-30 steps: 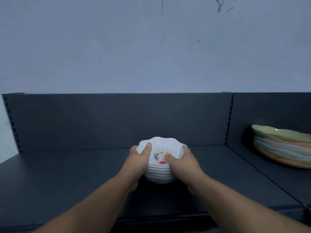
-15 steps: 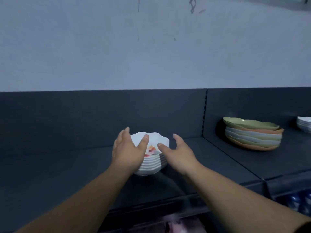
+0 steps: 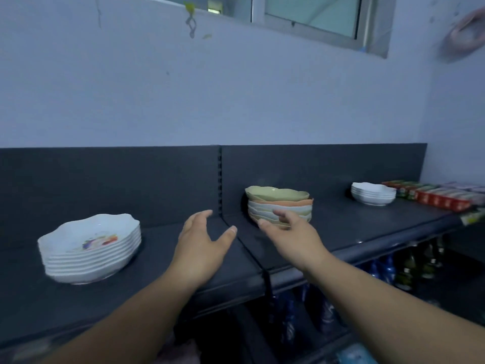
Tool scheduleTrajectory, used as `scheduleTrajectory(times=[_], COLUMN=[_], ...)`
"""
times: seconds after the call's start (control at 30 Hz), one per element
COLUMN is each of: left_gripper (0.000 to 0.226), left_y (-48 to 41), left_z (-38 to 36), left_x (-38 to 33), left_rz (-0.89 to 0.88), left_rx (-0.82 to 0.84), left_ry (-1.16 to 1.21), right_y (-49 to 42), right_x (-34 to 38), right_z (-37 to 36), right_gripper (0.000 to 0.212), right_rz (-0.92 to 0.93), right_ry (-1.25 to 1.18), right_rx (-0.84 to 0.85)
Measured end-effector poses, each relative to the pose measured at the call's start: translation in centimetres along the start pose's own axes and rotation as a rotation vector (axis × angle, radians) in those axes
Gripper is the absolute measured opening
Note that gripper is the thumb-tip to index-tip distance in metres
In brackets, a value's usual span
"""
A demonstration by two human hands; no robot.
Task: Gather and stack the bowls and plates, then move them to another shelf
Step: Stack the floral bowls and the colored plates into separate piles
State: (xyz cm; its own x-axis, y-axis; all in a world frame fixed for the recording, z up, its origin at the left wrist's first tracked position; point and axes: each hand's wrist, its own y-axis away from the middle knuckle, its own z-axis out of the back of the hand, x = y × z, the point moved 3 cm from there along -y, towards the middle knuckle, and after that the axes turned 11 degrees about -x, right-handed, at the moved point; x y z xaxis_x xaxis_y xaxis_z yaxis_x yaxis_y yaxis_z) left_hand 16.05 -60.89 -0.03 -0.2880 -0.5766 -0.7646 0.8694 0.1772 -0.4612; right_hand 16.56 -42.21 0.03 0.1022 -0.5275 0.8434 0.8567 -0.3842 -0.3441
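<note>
Pastel bowl stack [image 3: 280, 203], scalloped, green topmost, is sitting just beyond my right hand [image 3: 291, 233]; left hand [image 3: 203, 243] beside, both spreading open, empty.

A second ago both hands gripped the stack of white floral bowls [image 3: 89, 248]. The right hand let go first, then the left. Now the stack stands alone on the left section of the shelf [image 3: 341, 229], well clear of both hands.

The left hand [image 3: 202, 245] has moved right and hovers with fingers spread above the seam between the shelf sections. The right hand [image 3: 291, 232] has reached further right, its relaxed fingers at the front of the stack of pastel plates [image 3: 280, 198]; whether they touch it cannot be told.

The view has swung right, bringing in a window [image 3: 309, 14], a stack of plain white bowls [image 3: 373, 193] and red boxes [image 3: 441, 197].
</note>
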Motion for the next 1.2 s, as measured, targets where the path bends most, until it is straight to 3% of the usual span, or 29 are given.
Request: scheduleTrajectory(times=[0.23,0.6,0.87,1.07,1.13,1.2], left_gripper=[0.064,0.071,0.077,0.05,0.05,0.05], left_y=[0.5,-10.2,-16.2,-17.3,-17.4,-17.4], left_z=[-7.9,-13.3,-18.0,-20.2,-20.6,-20.9], left_x=[-3.9,-2.6,-0.8,0.1,0.3,0.5], left_rz=[0.107,0.259,0.44,0.637,0.656,0.679], left_rx=[0.015,0.024,0.152,0.258,0.29,0.288], left_ry=[0.057,0.146,0.257,0.456,0.476,0.509], right_y=[-4.9,-14.1,-19.4,-22.7,-23.4,-23.3], right_x=[-6.2,-8.8,-9.7,-12.6,-13.1,-12.9], right_z=[7.4,5.2,2.9,1.0,0.4,0.0], right_gripper=[0.054,0.045,0.079,0.117,0.111,0.081], right_rz=[-0.038,-0.12,-0.222,-0.419,-0.47,-0.489], right_ry=[0.002,-0.109,-0.174,-0.304,-0.312,-0.327], right_rx=[-0.049,-0.072,-0.054,0.044,0.105,0.166])
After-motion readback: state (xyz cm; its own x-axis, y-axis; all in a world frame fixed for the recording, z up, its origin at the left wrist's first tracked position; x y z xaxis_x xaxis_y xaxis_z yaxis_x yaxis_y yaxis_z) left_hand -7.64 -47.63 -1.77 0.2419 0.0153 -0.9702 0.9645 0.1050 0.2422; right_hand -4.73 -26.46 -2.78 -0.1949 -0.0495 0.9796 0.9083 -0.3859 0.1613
